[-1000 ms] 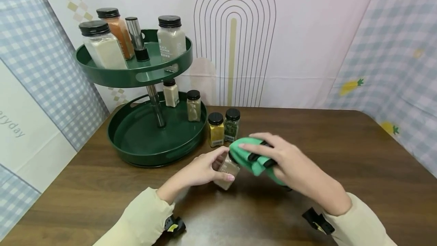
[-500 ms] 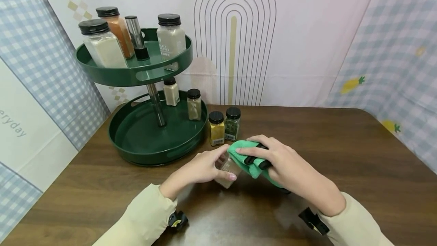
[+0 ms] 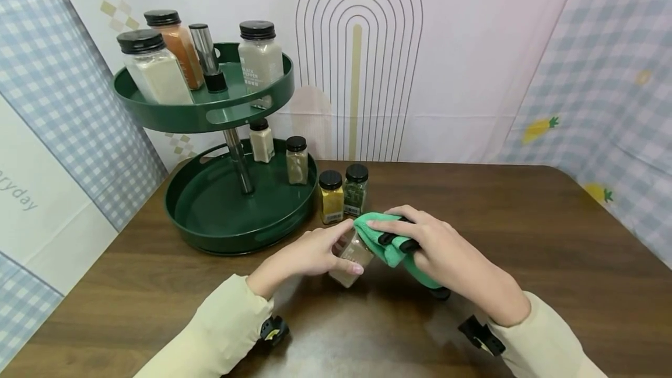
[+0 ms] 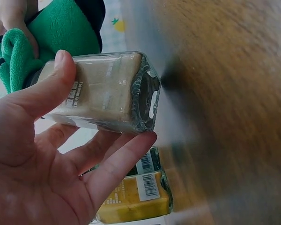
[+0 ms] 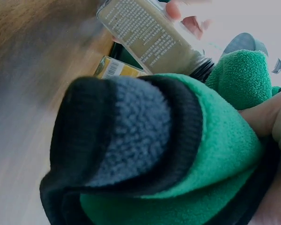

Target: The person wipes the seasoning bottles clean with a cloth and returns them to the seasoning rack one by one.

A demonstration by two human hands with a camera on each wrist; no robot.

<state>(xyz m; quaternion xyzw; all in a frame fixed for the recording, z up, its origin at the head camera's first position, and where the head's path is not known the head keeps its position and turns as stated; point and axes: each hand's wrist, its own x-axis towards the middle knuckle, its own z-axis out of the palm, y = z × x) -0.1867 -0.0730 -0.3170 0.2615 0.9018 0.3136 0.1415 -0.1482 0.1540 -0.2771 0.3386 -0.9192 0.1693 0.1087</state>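
Observation:
Between its thumb and fingers, my left hand [image 3: 317, 254] holds a square glass spice jar [image 3: 350, 260] of beige powder, tilted with its lid end up toward the right. In the left wrist view the jar [image 4: 98, 91] shows its ridged glass base just off the table. My right hand [image 3: 441, 247] grips a folded green cloth [image 3: 383, 238] with black edging, which covers the jar's lid. Part of the black lid [image 5: 202, 69] shows beside the cloth in the right wrist view. Behind the hands stand a yellow spice jar [image 3: 332, 198] and a green herb jar [image 3: 356, 191].
A two-tier dark green turntable rack [image 3: 231, 244] stands at the left. Its upper tier carries several items, among them a large white-powder jar [image 3: 160, 77] and a metal grinder [image 3: 206, 54]. Two small jars stand on the lower tier. A printed curtain [image 3: 462, 63] hangs behind the table.
Both hands stay nearly in place, with the jar and cloth shifting only slightly. The cloth stays over the lid, and the camera view moves a little.

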